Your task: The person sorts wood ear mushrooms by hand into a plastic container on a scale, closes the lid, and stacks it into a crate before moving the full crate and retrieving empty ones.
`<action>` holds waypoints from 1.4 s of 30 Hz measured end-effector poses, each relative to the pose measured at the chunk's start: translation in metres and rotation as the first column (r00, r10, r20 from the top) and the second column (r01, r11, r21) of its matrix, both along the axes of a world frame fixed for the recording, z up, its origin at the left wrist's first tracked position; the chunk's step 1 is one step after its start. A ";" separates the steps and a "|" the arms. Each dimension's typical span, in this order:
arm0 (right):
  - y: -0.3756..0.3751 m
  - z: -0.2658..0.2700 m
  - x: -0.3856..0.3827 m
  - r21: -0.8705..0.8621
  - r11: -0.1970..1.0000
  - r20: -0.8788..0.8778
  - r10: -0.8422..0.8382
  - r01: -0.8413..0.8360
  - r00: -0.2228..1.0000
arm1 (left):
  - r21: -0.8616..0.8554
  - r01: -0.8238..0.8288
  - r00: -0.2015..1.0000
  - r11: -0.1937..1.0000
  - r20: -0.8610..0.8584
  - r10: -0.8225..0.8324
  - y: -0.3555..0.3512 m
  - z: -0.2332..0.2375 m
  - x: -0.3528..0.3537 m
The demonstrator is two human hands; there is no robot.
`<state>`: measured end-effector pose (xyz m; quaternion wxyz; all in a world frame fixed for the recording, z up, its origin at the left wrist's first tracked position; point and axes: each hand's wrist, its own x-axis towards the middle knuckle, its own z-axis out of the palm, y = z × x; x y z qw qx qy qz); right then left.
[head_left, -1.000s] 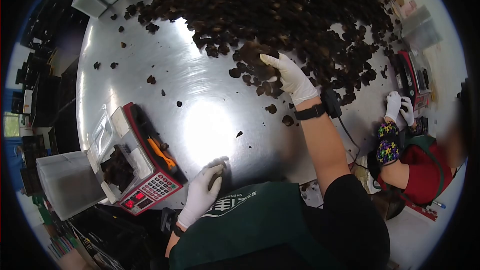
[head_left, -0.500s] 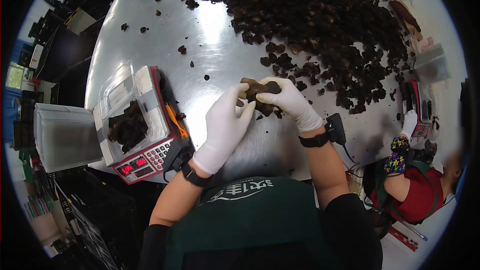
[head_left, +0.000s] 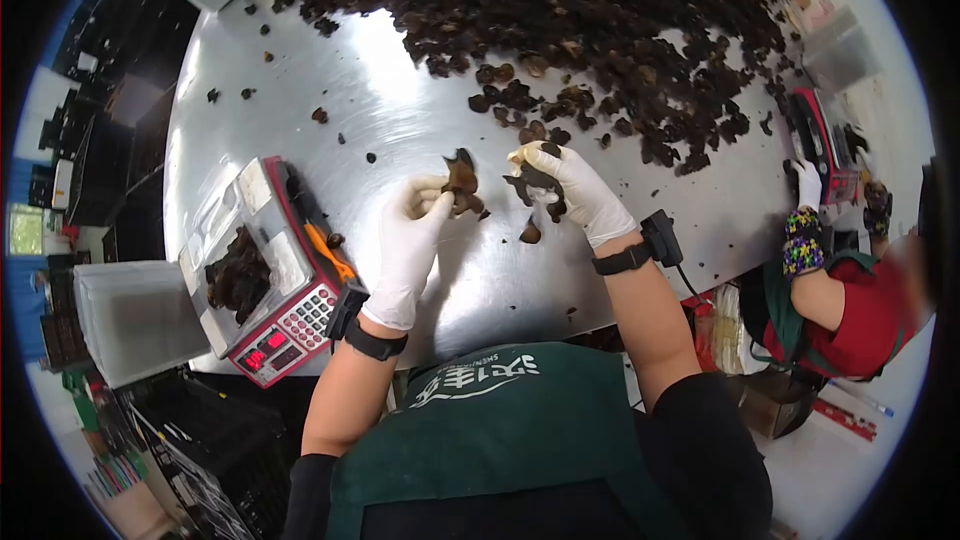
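Both my hands wear white gloves and are held apart over the metal table. My left hand pinches a brown piece of wood ear mushroom between thumb and fingers. In my right hand is a darker clump of wood ear mushroom, hanging from the closed fingers. A small loose piece shows just below that clump. To the left, a red digital scale bears a clear plastic tray with dark mushroom pieces in it.
A large heap of dark mushroom pieces covers the far side of the metal table. Orange-handled scissors lie by the scale. Stacked clear containers stand at left. At right, a co-worker in red works by another scale.
My hands have drawn apart from one clump, each now with its own mushroom piece. The view has shifted slightly, and the co-worker's second hand now shows.
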<state>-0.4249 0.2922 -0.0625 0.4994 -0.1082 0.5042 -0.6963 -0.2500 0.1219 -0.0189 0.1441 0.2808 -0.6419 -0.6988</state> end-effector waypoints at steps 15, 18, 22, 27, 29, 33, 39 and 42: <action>0.049 0.027 -0.017 -0.065 0.981 0.096 -0.174 0.181 0.980 | -0.770 0.623 0.537 0.138 0.292 -0.792 0.106 -0.045 0.022; 0.032 0.033 -0.010 0.165 0.974 -0.113 -0.136 0.154 0.984 | -0.801 0.597 0.557 0.049 0.370 -0.743 0.083 -0.067 0.044; -0.026 0.014 0.006 0.321 0.934 -0.638 0.091 0.157 0.765 | -0.779 0.562 0.681 0.277 0.246 -0.690 0.069 -0.077 0.061; -0.088 -0.046 0.034 0.394 0.851 -0.907 0.421 0.346 -0.004 | -0.688 0.390 0.882 0.612 0.088 -0.464 0.054 -0.052 0.088; -0.095 -0.049 0.030 0.383 0.852 -0.907 0.420 0.358 -0.030 | -0.651 0.344 0.926 0.676 0.117 -0.358 0.038 -0.030 0.108; -0.106 -0.026 0.018 0.443 0.831 -0.895 0.430 0.336 0.118 | -0.618 0.134 0.991 0.774 0.070 -0.115 0.007 -0.005 0.164; -0.182 0.063 0.082 0.243 0.968 -0.927 0.249 -0.057 0.282 | -0.651 -0.182 0.963 0.737 0.033 0.268 -0.040 0.042 0.234; -0.231 0.111 0.143 0.000 0.958 -0.948 0.092 -0.288 0.305 | -0.673 -0.489 0.823 0.555 -0.145 0.550 -0.089 0.061 0.244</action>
